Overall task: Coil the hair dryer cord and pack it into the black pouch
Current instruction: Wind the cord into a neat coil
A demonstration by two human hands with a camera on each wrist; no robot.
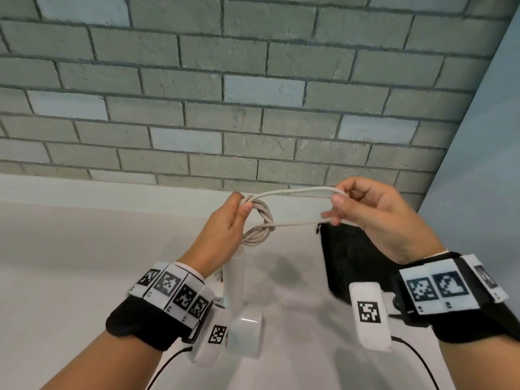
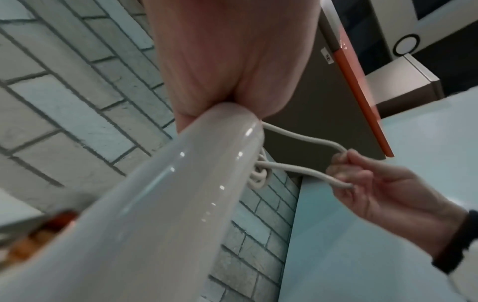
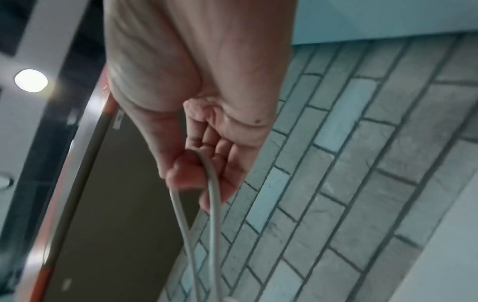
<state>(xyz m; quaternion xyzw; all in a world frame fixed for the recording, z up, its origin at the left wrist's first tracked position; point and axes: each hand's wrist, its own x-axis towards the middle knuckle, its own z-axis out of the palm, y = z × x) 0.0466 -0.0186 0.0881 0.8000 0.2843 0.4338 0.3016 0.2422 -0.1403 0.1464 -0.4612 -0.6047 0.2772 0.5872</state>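
The left hand (image 1: pixel 222 235) is raised above the counter (image 1: pixel 70 249), its thumb and fingers (image 1: pixel 244 207) closed together on a small coil of the pale cord (image 1: pixel 263 220). The coil hangs just below and to the outer side of those fingertips, several turns lying tight against each other. The white hair dryer (image 1: pixel 239 299) dangles straight down under this hand, handle uppermost and barrel lowest; in the left wrist view its glossy handle (image 2: pixel 181 194) fills the frame right below the palm, and the coil (image 2: pixel 258 177) peeks out behind it.

From the coil a long loop of cord runs across to the right hand (image 1: pixel 374 218). The thumb and forefinger of that hand pinch the far end of the loop, the upper strand passing over the fingertips (image 1: pixel 339 199) and the lower strand leaving beneath them. The other fingers are curled loosely beside. In the right wrist view the two strands (image 3: pixel 212 204) drop away from the thumb (image 3: pixel 183 171), close together.

The black pouch (image 1: pixel 354 266) lies flat on the counter directly under the right hand, not touched by either hand, its zipper pull (image 1: pixel 318 228) near the lower strand. A grey brick wall (image 1: pixel 253 80) stands beyond both sets of fingers.
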